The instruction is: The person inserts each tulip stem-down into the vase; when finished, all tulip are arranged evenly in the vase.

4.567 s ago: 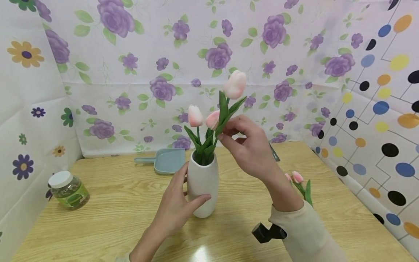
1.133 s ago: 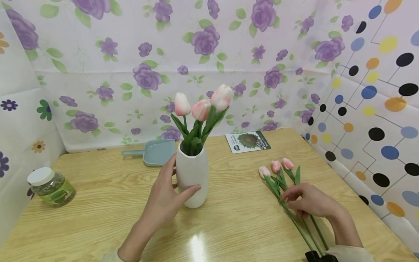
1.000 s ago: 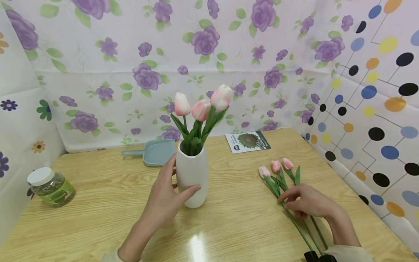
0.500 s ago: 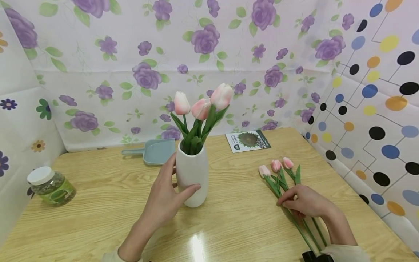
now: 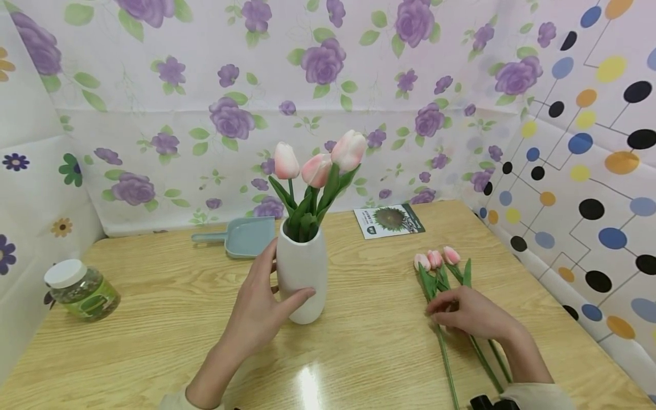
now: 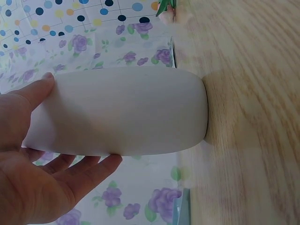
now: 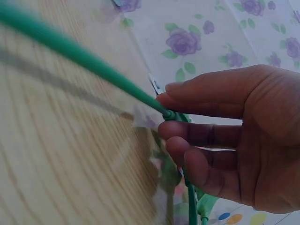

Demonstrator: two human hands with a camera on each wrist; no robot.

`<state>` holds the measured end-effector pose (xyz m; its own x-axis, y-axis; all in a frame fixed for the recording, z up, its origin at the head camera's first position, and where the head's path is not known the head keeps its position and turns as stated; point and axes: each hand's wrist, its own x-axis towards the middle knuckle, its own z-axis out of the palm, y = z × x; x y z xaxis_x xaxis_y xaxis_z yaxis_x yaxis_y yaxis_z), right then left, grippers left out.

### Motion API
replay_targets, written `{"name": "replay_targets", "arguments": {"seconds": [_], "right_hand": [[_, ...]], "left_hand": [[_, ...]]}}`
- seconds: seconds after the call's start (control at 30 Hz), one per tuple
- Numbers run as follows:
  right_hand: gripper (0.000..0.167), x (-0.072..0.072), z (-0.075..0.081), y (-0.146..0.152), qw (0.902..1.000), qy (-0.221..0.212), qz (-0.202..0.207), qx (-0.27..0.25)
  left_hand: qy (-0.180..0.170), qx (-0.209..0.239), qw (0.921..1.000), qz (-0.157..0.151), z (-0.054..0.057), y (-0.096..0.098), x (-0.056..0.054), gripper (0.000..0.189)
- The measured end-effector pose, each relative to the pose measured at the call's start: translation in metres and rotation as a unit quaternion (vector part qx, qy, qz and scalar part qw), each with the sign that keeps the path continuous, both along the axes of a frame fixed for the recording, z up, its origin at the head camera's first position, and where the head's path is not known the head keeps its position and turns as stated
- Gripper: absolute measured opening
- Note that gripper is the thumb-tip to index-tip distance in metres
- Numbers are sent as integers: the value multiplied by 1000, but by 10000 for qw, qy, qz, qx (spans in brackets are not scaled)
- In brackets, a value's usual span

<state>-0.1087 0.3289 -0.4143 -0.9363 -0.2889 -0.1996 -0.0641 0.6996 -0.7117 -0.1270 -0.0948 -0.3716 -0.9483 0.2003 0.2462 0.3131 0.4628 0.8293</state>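
A white vase [image 5: 302, 279] stands upright on the table with three pale pink tulips [image 5: 316, 171] in it. My left hand [image 5: 256, 313] grips its left side, thumb across the front; in the left wrist view the fingers [image 6: 89, 176] curl round the vase wall. On the right, my right hand [image 5: 474, 313] pinches the stem of the leftmost loose tulip [image 5: 422, 263] just below its leaves. Close up, that green stem [image 7: 93, 65] runs between thumb and fingertips, its lower end casting a shadow on the wood. Two more tulips [image 5: 451, 255] lie beside it, their stems partly under the hand.
Behind the vase lies a blue-grey dustpan [image 5: 251, 237]. A lidded jar [image 5: 83, 290] stands at the left, and a printed packet with a sunflower head [image 5: 389, 221] lies at the back. Patterned cloth [image 5: 328, 114] hangs along the table's back and sides.
Earlier the right hand held a tulip at the vase; it let go and went to the tulips on the right. Just now the leftmost stem has swung away from the other two.
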Motion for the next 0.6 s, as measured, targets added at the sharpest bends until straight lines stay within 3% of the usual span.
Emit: {"name": "replay_targets", "arguments": {"seconds": [0.33, 0.6], "right_hand": [[29, -4, -2, -8, 9978, 546, -364, 72], [35, -4, -5, -8, 9945, 241, -873, -535]], "left_hand": [[-12, -4, 10000, 4, 1, -1, 1, 104], [-12, 1, 10000, -12, 0, 0, 0, 103]]}}
